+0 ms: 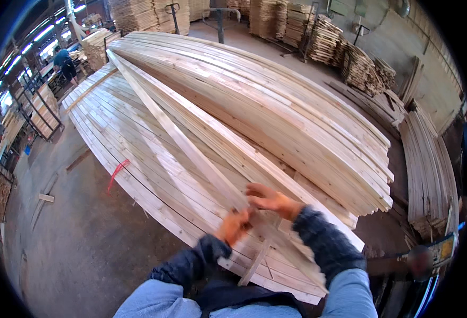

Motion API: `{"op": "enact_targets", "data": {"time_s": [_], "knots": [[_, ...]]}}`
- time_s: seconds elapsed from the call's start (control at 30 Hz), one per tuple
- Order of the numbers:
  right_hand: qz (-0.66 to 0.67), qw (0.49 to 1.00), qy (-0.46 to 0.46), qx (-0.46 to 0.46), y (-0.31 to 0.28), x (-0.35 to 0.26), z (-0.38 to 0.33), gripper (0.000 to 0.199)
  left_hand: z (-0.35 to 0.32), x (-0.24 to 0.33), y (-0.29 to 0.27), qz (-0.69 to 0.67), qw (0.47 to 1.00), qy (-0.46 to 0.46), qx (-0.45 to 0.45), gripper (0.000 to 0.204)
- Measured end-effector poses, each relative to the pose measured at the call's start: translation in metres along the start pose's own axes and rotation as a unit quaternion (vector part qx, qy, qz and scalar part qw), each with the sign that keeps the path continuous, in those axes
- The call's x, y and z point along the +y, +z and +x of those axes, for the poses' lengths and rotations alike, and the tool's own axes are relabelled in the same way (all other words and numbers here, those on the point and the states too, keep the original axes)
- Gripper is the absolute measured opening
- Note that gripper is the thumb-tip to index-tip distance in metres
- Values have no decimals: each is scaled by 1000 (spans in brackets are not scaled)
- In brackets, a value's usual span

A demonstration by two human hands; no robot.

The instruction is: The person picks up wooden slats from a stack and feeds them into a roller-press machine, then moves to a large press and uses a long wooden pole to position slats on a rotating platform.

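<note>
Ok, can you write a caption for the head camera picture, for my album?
Left hand and right hand, close together at a long board, above rows of planks.

L hand (234, 227) & R hand (273, 201) blurred, exact contact w/ plank (181, 140) unclear.

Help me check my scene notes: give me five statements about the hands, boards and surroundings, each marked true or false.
1. The left hand and right hand are close together at a long slanting board. True.
2. The taller board stack lies left of the slanting board. False: it lies to its right.
3. A red strip hangs over the lower stack's left edge. True.
4. Nobody else is in view. False: another person appears at upper left.
5. The bare concrete floor shows at left. True.
</note>
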State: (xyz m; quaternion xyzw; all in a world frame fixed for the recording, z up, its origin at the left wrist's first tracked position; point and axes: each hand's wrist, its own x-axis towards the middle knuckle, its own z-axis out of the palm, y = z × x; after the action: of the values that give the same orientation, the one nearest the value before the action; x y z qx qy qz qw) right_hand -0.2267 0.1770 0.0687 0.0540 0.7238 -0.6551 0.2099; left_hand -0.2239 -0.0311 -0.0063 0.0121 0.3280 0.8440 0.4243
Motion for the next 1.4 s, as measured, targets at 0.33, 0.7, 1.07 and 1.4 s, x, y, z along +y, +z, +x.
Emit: {"op": "enact_targets", "data": {"time_s": [0.33, 0.7, 1.07, 1.4], "knots": [[-25, 995, 98, 2, 73, 51, 10, 86, -69, -84, 8, 274, 902, -318, -98, 48], [-345, 900, 188, 190, 44, 161, -283, 95, 10, 118, -2, 856, 357, 273, -255, 73], [-419, 822, 253, 293, 65, 255, -492, 90, 63, 93, -57, 887, 253, 220, -318, 68], [-433, 695, 368, 442, 77, 298, -643, 96, -36, -67, 70, 815, 339, 245, -401, 64]]}}
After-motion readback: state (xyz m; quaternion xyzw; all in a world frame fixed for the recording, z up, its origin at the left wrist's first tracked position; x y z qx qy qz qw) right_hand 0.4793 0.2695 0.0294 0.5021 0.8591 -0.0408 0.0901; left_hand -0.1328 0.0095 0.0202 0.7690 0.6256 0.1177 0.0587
